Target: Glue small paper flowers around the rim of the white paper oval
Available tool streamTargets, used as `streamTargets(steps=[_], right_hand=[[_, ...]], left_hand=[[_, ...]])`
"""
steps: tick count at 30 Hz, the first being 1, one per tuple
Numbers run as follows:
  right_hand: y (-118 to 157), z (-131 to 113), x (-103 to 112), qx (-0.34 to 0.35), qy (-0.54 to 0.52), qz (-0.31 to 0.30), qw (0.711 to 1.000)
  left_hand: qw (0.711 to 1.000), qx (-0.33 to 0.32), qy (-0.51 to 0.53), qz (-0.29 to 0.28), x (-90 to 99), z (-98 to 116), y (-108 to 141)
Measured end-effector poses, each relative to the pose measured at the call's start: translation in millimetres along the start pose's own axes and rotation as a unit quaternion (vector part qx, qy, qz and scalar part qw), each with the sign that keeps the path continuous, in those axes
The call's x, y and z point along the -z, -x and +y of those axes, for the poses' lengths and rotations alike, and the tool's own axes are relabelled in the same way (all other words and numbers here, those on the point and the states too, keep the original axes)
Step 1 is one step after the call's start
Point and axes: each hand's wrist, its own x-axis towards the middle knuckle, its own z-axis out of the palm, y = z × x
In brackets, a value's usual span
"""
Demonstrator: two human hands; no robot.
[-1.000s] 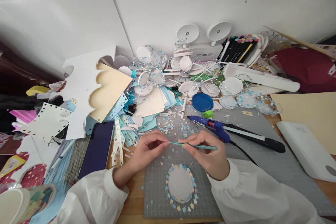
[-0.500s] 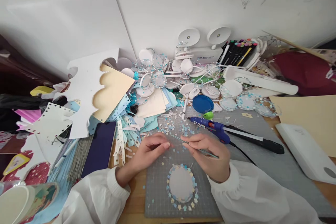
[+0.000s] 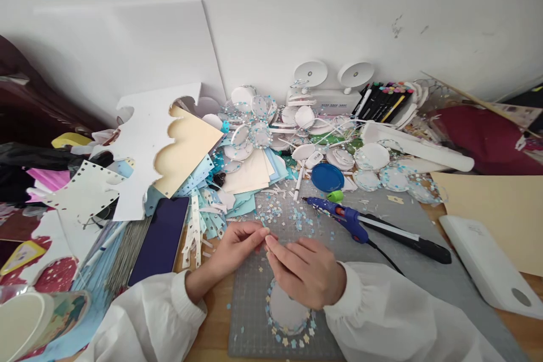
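Note:
My left hand [image 3: 241,242] and my right hand [image 3: 306,272] meet fingertip to fingertip above the grey cutting mat [image 3: 250,322]. Both are closed in a pinch. Something tiny seems to be between the fingertips, too small to make out. Partly covered by my right hand, a white disc [image 3: 286,308] lies on the mat below, ringed with small blue, white and cream flowers. More loose flower pieces [image 3: 299,218] are scattered on the mat beyond my fingers.
A blue glue gun [image 3: 339,212] with its cord lies right of my hands, beside a blue lid [image 3: 327,177]. Decorated discs [image 3: 260,134] and paper scraps pile up behind. Left are a dark phone [image 3: 159,240] and a cup [image 3: 25,322]; right, a white power bank [image 3: 487,263].
My right hand has moved left and closer to my left hand, and their fingertips now meet. The thin greenish stick in my right hand no longer shows. The view has shifted slightly.

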Motion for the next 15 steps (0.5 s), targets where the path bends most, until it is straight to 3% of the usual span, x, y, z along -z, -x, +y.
streamTargets(steps=[8, 15], right_hand=[[-0.9, 7.7, -0.2, -0.003, -0.009, -0.079, 0.997], [15.4, 13.3, 32.1, -0.073, -0.058, -0.111, 0.989]], left_hand=[[0.999, 0.027, 0.042, 0.022, 0.3, -4.1, -1.8], [0.999, 0.027, 0.020, 0.026, 2.7, -7.0, -1.8]])
